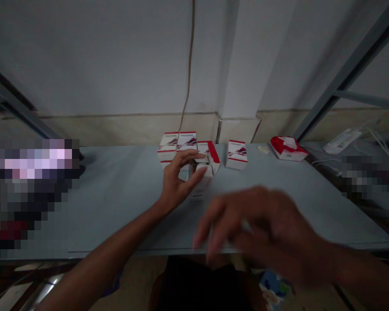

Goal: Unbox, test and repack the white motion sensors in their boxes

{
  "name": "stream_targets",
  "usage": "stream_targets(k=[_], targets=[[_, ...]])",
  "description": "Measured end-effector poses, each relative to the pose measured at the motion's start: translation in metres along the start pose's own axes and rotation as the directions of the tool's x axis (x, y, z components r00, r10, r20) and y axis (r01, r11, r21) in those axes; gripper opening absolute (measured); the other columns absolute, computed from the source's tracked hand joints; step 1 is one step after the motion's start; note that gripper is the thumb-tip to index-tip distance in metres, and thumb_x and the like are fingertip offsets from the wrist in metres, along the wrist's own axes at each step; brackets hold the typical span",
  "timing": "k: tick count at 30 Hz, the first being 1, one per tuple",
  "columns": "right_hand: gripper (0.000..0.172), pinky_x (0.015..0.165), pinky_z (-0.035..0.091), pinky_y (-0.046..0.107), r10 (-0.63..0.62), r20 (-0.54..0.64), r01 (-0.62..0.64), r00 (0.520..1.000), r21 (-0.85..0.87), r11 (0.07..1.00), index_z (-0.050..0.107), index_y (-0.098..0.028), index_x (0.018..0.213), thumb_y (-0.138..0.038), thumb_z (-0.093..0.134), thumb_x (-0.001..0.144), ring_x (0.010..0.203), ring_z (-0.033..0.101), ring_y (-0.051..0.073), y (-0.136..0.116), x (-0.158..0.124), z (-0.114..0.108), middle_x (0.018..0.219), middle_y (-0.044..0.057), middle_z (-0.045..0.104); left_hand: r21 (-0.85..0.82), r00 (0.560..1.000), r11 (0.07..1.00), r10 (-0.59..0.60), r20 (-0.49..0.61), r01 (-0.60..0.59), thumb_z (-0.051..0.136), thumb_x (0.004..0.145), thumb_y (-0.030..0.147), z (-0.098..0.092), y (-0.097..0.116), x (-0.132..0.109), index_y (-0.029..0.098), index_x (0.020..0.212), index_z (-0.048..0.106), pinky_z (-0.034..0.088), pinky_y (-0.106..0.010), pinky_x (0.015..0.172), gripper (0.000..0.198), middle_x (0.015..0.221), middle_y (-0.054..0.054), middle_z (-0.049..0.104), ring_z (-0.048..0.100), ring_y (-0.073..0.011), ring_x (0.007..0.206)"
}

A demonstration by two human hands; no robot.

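**your left hand (pixel 177 183) is touching an upright white cardboard box (pixel 201 185), your right hand (pixel 259 233) is hanging apart**

you are curving your left fingers around the box's near corner, with thumb and forefinger parted, though you cannot tell from this view whether they are gripping it. your right hand is blurred and is spreading its fingers loosely above the near edge of the pale grey bench (pixel 116 207), well clear of the box. the box is standing near the middle of the bench. a white box with an open red flap (pixel 212 157) is leaning just behind it, and two white-and-red rectangular boxes (pixel 186 141) are sitting side by side near the wall (pixel 116 56). a fourth white-and-red rectangular box (pixel 236 154) is standing off to the right, and a crumpled red-and-white packet (pixel 288 148) is lying further along.
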State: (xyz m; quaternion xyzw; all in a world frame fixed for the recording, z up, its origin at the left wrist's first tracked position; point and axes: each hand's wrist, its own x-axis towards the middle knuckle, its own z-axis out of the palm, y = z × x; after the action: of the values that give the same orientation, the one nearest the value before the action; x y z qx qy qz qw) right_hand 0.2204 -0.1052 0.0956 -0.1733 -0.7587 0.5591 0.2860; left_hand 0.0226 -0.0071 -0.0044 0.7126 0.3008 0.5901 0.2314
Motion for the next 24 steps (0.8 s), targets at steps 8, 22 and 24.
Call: stream_targets(k=[8,22,24], targets=[[0.029,0.073,0.064,0.033,0.103,-0.442,-0.326,0.891,-0.466,0.823,0.082,-0.018,0.107,-0.041,0.075,0.090,0.085,0.077,0.022,0.017,0.031,-0.098,0.104,0.009,0.083,0.193,0.980,0.963,0.171,0.104,-0.189,0.069,0.097,0.034,0.003,0.011,-0.009,0.024,0.141,0.054,0.052,-0.046,0.112,0.047,0.134,-0.012,0.068,0.065,-0.0254,0.127],[0.023,0.070,0.046,0.029,0.121,-0.304,-0.315,0.945,-0.745,0.588,0.081,-0.018,0.091,-0.034,0.066,0.099,0.077,0.070,0.018,0.023,0.056,-0.066,0.082,0.005,0.077,0.341,0.971,0.914,0.238,-0.009,-0.221,0.087,0.081,0.051,0.007,0.006,-0.003,0.026,0.135,0.055,0.059,-0.048,0.102,0.068,0.130,-0.011,0.062,0.062,-0.0274,0.123],[0.035,0.069,0.043,0.030,0.133,-0.331,-0.352,0.934,-0.793,0.497,0.080,-0.017,0.086,-0.039,0.060,0.104,0.073,0.068,0.018,0.025,0.057,-0.058,0.077,0.005,0.075,0.375,0.969,0.898,0.245,0.009,-0.231,0.085,0.083,0.053,0.005,0.006,-0.003,0.025,0.136,0.054,0.059,-0.049,0.103,0.067,0.134,-0.013,0.062,0.061,-0.0289,0.127]])
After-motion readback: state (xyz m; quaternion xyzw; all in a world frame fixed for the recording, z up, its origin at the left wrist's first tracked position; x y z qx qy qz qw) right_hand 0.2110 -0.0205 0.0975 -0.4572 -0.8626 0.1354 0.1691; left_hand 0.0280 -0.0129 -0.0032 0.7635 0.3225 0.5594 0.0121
